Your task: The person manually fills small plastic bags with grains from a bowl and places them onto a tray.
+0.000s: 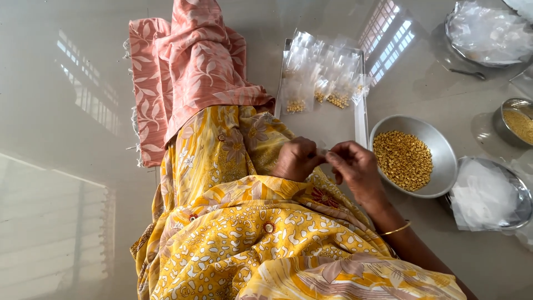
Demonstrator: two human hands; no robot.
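Observation:
My left hand (297, 159) and my right hand (355, 166) meet over my lap, fingertips pinched together on a small clear plastic pouch (323, 151) that is barely visible between them. Just beyond the hands lies a steel tray (362, 119) carrying several small clear pouches (322, 72), some with yellow split lentils in them. To the right of my right hand sits a round steel bowl (441, 153) filled with yellow split lentils (402, 159). A gold bangle rings my right wrist.
I sit on a glossy floor in yellow floral cloth (250, 233), with pink patterned cloth (183, 72) ahead. At right, a steel plate (519, 214) holds clear plastic bags; a small steel bowl (519, 122) holds lentils; a larger dish (488, 33) holds plastic.

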